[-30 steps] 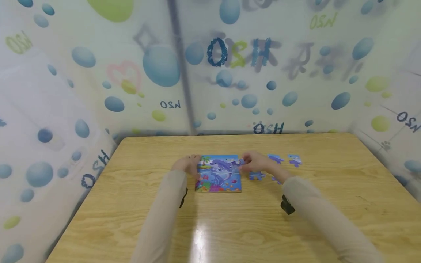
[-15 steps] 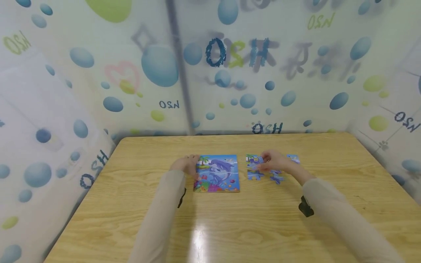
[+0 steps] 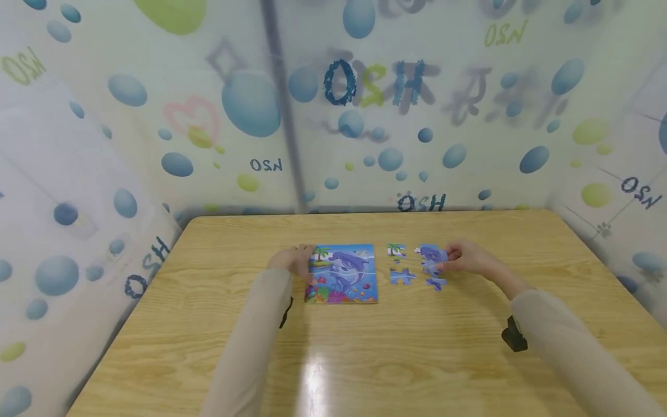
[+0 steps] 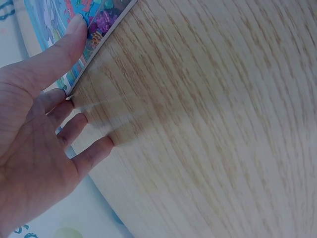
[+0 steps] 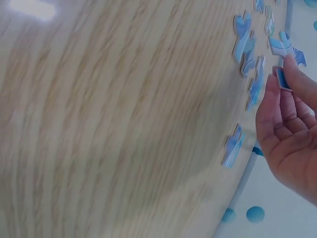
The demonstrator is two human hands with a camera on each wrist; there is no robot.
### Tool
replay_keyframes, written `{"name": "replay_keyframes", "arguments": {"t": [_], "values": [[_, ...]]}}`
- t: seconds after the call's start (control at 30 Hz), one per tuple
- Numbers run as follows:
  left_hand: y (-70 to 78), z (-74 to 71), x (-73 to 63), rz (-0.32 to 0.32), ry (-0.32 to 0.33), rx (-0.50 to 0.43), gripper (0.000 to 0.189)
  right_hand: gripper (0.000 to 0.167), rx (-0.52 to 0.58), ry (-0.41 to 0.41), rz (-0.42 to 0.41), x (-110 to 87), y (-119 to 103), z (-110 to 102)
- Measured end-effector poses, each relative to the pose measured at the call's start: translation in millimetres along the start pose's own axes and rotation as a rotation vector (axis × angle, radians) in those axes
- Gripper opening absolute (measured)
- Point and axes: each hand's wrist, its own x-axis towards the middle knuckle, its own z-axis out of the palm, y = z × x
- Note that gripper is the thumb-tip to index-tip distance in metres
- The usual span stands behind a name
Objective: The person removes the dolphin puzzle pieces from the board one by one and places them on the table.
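My left hand (image 3: 292,260) holds the left side of a square jigsaw puzzle (image 3: 350,263) showing dolphins, a palm tree and coral. In the left wrist view its thumb lies on the picture and the index fingertip meets the edge, while the other fingertips come down by the table. To the right, my right hand (image 3: 465,256) pinches a blue jigsaw piece (image 5: 283,79) between thumb and fingers, over the loose pieces. Nearest to it are a purple dolphin piece (image 3: 429,251) and a smaller blue piece (image 3: 436,284); the hand hides part of this group.
Between puzzle and right hand lie a palm tree piece (image 3: 396,250) and a blue piece (image 3: 403,277). One loose piece (image 5: 232,147) sits apart from the others in the right wrist view. The wooden table (image 3: 365,359) ends at a printed wall covering (image 3: 323,145).
My right hand has moved right, from the puzzle's right edge across the loose pieces, with a piece in its fingers. The left hand has stayed at the puzzle's left side.
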Motion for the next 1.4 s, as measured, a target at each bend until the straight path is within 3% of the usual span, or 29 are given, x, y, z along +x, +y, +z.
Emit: {"name": "replay_keyframes", "arguments": {"t": [0.33, 0.57, 0.83, 0.97, 1.2, 1.4], "values": [[-0.8, -0.3, 0.3, 0.004, -0.001, 0.002, 0.091, 0.027, 0.047, 0.024, 0.064, -19.9, 17.2, -14.6], [-1.2, 0.1, 0.4, 0.004, -0.002, -0.004, 0.091, 0.018, 0.211, -0.07, 0.164, -27.8, 35.3, -22.7], [-0.1, -0.7, -0.3, 0.005, 0.0, -0.012, 0.091, 0.021, 0.233, -0.17, 0.247, -33.2, 47.8, -23.6], [-0.9, -0.7, 0.5, -0.003, 0.003, -0.032, 0.091, 0.021, 0.194, -0.178, 0.284, -30.9, 47.9, -23.3], [-0.5, -0.7, 0.5, 0.006, 0.001, -0.021, 0.092, 0.028, 0.002, -0.157, 0.361, -23.8, 46.4, -26.7], [-0.2, -0.9, 0.3, 0.01, 0.002, -0.007, 0.092, 0.029, -0.029, -0.163, 0.402, -23.2, 42.9, -27.1]]}}
